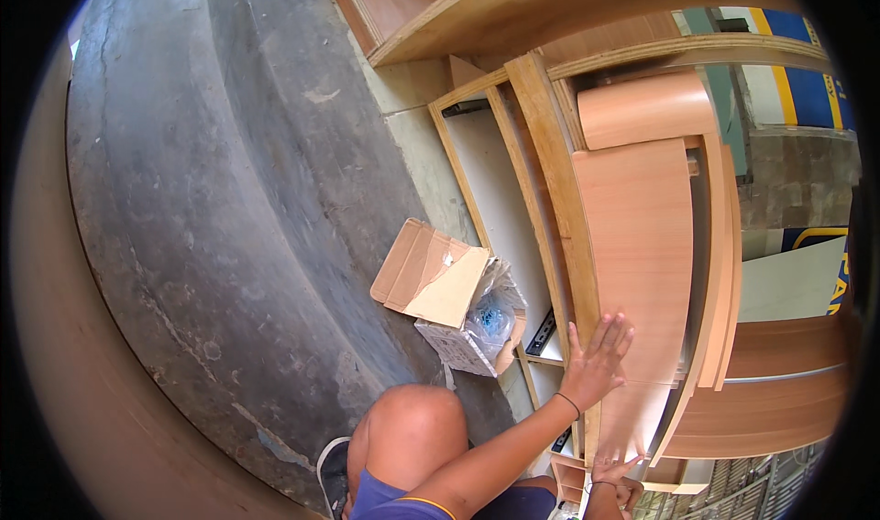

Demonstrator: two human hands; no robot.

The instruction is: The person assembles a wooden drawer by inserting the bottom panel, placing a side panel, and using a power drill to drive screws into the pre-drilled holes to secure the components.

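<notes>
A long wood-grain panel (pixel 640 245) with a glossy surface lies along a wooden frame (pixel 559 181) on my right. My left hand (pixel 594 366) rests flat on the panel's left margin beside the frame's bar, fingers spread, a thin dark band at the wrist. At the panel's near end, my right hand (pixel 616 485) is closed at the edge, one finger reaching over the surface; its other fingers are partly hidden. Light glares off the panel there. At the far end, a curved wood-grain piece (pixel 646 112) adjoins the panel.
An open cardboard box (pixel 456 344) with clear plastic inside stands left of the frame. Dark drawer runners (pixel 543 332) show in the frame's white-lined bays. More wood-grain boards (pixel 770 410) lie to the right. A stepped grey concrete floor (pixel 238 245) stretches left of my bent knee.
</notes>
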